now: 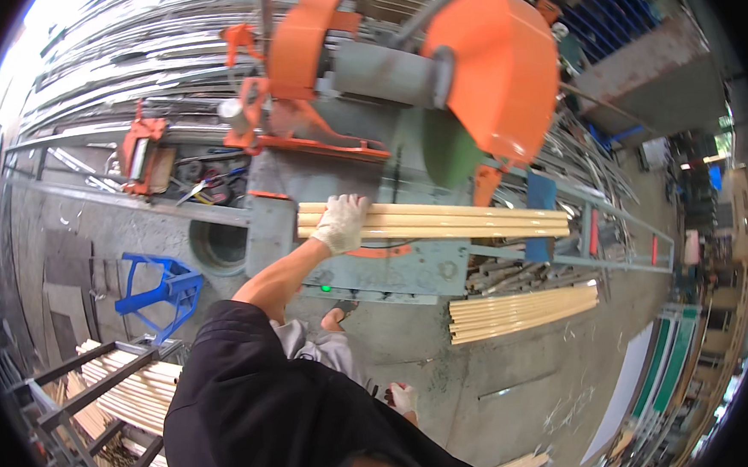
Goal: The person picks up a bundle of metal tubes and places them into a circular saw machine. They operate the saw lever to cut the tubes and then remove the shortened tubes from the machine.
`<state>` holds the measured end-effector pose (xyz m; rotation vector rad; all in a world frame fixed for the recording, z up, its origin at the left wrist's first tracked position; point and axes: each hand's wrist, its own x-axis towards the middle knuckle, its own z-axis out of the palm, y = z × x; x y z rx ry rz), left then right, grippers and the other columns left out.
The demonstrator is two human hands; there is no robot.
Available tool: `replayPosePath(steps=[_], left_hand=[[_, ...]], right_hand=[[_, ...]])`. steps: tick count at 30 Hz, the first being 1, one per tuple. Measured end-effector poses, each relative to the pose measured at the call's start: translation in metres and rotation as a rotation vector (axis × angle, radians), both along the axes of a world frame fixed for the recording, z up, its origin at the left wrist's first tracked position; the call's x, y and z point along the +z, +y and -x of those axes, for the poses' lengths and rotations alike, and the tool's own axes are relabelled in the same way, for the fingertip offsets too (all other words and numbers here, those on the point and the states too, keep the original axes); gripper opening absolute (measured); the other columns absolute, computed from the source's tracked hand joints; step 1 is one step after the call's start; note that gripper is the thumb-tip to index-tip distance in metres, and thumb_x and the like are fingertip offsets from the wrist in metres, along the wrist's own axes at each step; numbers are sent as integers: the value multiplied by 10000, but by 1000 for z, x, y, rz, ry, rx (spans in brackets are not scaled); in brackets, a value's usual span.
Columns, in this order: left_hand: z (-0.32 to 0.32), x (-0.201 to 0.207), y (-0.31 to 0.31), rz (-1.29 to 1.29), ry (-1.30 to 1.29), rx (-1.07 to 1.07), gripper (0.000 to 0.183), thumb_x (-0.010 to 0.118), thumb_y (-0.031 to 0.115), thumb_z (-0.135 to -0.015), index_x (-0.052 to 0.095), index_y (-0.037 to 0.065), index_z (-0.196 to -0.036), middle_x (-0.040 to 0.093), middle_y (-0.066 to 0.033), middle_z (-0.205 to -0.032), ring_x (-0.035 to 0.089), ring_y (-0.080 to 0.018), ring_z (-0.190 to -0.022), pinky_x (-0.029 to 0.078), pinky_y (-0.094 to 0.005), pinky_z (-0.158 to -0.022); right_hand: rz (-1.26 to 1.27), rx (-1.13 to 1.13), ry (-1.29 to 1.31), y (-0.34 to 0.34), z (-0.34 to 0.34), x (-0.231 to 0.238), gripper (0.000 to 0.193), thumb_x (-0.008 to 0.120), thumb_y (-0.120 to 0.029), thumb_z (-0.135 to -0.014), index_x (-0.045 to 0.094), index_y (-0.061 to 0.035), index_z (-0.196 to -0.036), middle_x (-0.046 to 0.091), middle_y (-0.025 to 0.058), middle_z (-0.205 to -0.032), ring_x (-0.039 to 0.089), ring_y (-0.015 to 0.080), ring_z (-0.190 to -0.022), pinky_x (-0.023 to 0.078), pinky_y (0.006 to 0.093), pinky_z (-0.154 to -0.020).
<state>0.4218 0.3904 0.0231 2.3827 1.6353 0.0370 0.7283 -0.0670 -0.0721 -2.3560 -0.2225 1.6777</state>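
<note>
My left hand (343, 223), in a whitish work glove, is closed over the left part of several long cream tubes (467, 219). They lie side by side across the grey bed (427, 264) of a cut-off saw. Just behind them stands the saw's green disc (453, 147), partly covered by an orange guard (501, 72). Low beside my body is my right hand (404, 398), also gloved, with reddish fingertips. It is away from the tubes, and its fingers are too small and partly hidden to read.
More cream tubes (524, 312) lie stacked right of the saw. A dark metal rack (100, 383) holds others at lower left. A blue stool (162, 291) and a round bin (218, 247) stand left of the machine. Long metal profiles (123, 56) fill the back.
</note>
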Motion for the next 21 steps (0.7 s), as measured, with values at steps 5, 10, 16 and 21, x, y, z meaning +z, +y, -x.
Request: replayPosePath(steps=[5, 10, 16, 21], left_hand=[[194, 36, -9, -39, -49, -40, 621, 753, 254, -677, 542, 24, -1213, 607, -153, -1094, 603, -331, -1045, 436, -461, -904], [337, 40, 13, -61, 10, -66, 612, 745, 272, -713, 519, 29, -1227, 592, -160, -1115, 591, -337, -1083, 414, -449, -934], [460, -10, 47, -61, 3, 35, 565, 737, 146, -640, 574, 55, -1174, 615, -143, -1107, 616, -330, -1074, 433, -433, -929], [509, -34, 60, -56, -23, 56, 629, 800, 210, -628, 573, 60, -1195, 608, -143, -1132, 602, -326, -1114, 421, -424, -956]], right_hand=[[20, 242, -70, 37, 55, 11, 247, 662, -200, -936, 696, 5, -1070, 720, 83, -830, 698, 175, -672, 541, 315, -546], [43, 380, -172, 80, 145, 53, 342, 754, -256, -868, 732, 48, -1024, 740, 97, -838, 693, 174, -729, 529, 339, -651], [41, 498, -209, 79, 191, 48, 329, 726, -256, -896, 711, 17, -1080, 719, 93, -843, 691, 201, -695, 572, 356, -604], [119, 462, -180, 77, 198, 53, 353, 733, -244, -896, 690, 30, -1115, 720, 109, -862, 691, 197, -693, 561, 348, -591]])
